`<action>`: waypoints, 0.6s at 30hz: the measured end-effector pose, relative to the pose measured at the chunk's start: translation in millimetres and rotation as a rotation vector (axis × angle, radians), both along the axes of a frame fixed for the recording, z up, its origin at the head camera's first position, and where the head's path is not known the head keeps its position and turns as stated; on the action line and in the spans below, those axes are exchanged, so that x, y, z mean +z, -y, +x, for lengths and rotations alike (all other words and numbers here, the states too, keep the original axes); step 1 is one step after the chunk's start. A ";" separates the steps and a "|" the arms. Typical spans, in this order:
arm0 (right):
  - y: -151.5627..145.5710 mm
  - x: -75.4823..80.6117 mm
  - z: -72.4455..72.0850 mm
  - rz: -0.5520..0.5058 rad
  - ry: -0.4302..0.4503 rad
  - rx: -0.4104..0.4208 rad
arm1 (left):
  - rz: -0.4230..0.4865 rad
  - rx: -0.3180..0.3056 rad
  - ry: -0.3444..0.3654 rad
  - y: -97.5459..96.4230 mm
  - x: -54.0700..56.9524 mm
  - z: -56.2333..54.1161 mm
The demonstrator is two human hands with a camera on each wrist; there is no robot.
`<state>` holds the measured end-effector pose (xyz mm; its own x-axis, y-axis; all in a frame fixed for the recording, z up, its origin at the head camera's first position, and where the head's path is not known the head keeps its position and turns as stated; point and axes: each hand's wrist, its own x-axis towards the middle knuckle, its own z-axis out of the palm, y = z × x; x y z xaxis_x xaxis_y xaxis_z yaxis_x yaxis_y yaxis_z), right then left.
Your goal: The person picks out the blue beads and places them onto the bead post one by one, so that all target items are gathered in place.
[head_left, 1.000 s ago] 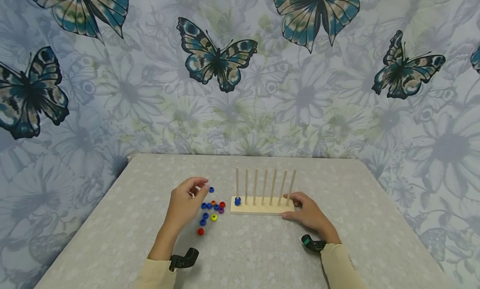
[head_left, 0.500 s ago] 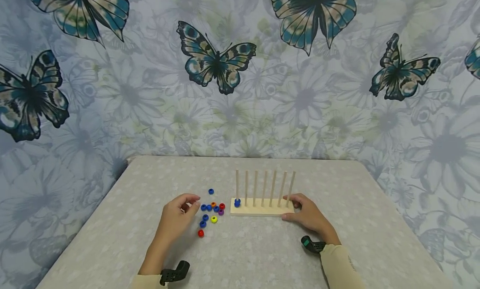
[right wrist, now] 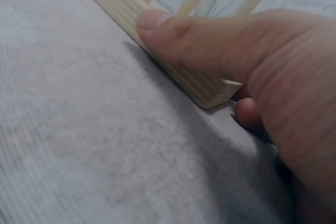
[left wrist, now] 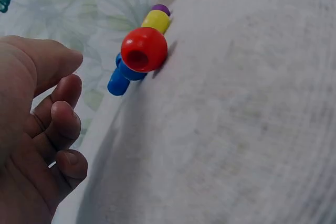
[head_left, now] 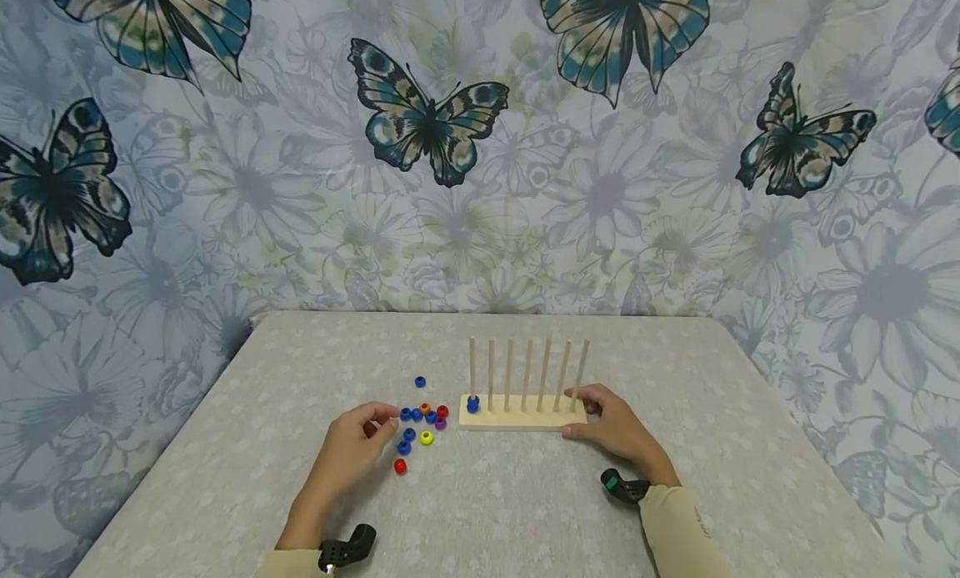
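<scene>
My left hand (head_left: pixel 352 444) hovers at the left side of a group of loose beads, fingers loosely bent and nothing between them. Its fingertips are close to a blue bead (head_left: pixel 406 414); the head view does not show whether they touch. Nearest the left wrist camera is a red bead (left wrist: pixel 144 50), with a yellow bead (left wrist: pixel 157 22) behind it. My right hand (head_left: pixel 618 424) grips the right end of a wooden peg rack (head_left: pixel 517 422), thumb along the front edge and fingers behind. Blue beads (head_left: pixel 473 404) sit at the bottom of the leftmost peg.
One blue bead (head_left: pixel 420 382) lies apart, farther back. Orange (head_left: pixel 425 409) and purple (head_left: pixel 440 424) beads lie among the blue ones, left of the rack. A patterned cloth covers the table (head_left: pixel 510 511), and a butterfly-print wall (head_left: pixel 480 244) rises behind it.
My left hand has drawn back from near the far blue bead, toward me and left, then shifted slightly to the bead group's left side. The right hand stays on the rack.
</scene>
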<state>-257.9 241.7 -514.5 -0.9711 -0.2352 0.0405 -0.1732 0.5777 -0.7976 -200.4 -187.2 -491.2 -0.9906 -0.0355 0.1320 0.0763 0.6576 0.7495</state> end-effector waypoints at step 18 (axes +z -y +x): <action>0.9 1.8 1.5 0.026 -0.023 0.006 | -0.042 -0.131 0.127 2.8 -3.7 3.9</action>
